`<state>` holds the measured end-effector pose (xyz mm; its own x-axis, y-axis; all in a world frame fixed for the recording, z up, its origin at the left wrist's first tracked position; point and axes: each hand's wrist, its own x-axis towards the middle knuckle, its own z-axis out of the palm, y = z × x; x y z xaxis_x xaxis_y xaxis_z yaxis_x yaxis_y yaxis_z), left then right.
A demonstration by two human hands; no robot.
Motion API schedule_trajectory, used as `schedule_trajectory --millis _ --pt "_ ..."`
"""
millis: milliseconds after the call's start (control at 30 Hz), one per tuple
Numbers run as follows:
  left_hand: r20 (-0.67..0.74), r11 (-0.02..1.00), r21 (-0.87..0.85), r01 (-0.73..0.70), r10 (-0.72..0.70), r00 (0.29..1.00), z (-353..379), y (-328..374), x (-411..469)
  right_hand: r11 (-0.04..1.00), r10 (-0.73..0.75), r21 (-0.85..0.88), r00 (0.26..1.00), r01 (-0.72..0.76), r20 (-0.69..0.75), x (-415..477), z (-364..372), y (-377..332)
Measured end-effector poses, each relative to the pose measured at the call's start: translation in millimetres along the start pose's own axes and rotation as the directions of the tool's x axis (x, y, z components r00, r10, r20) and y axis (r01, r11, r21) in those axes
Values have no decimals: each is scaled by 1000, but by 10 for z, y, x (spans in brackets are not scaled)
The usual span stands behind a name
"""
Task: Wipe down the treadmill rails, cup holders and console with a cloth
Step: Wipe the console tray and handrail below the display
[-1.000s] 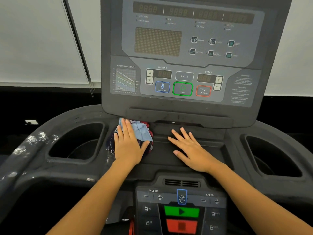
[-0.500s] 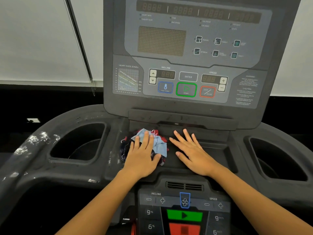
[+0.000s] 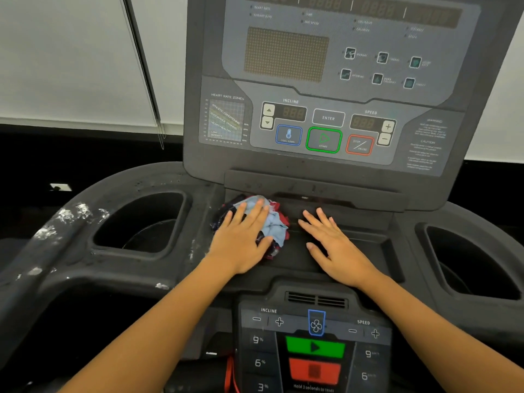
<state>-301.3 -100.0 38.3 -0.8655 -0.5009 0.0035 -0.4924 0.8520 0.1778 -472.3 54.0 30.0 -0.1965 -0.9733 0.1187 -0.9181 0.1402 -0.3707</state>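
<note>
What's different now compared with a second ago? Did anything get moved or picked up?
The left hand, pressing flat on the cloth, slid it a little to the right along the tray below the console, toward the right hand. Nothing was picked up or let go. The right hand stayed flat on the tray.

cloth (image 3: 270, 228) — blue, red, navy patches

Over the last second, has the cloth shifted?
Yes. The cloth under the left hand slid rightward, away from the left cup holder, toward the right hand.
</note>
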Motion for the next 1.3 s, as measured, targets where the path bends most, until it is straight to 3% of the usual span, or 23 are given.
schedule_trajectory --millis 167,333,467,600,733,867,1033,1167,1300 --pt "-36 989 -10 145 -145 989 20 51 3 1000 3 -8 1000 -3 1 4 3 0" --pt "-41 998 -48 -42 40 998 98 419 111 1000 2 22 1000 -1 -26 12 14 -6" --pt "-41 998 -28 -49 48 998 96 322 151 1000 -1 30 999 2 -35 6 14 3" --pt "-10 997 46 59 -58 998 -22 30 68 1000 6 24 1000 -6 -14 1 9 13" --pt "-68 985 13 169 -168 983 -82 -348 -20 1000 4 29 1000 -4 -14 -1 5 9" --pt "-94 986 -96 139 -148 984 -97 -468 -149 1000 0 31 1000 0 -19 1 2 6" --pt "-28 996 -29 85 -86 996 -63 -462 -340 1000 -4 23 1000 4 -20 6 10 6" --pt "43 978 -80 194 -191 981 -111 -434 -267 1000 -5 19 1000 6 -21 5 9 6" --pt "1 957 -135 257 -259 966 -104 -374 -229 1000 -6 24 1000 6 -18 2 11 7"
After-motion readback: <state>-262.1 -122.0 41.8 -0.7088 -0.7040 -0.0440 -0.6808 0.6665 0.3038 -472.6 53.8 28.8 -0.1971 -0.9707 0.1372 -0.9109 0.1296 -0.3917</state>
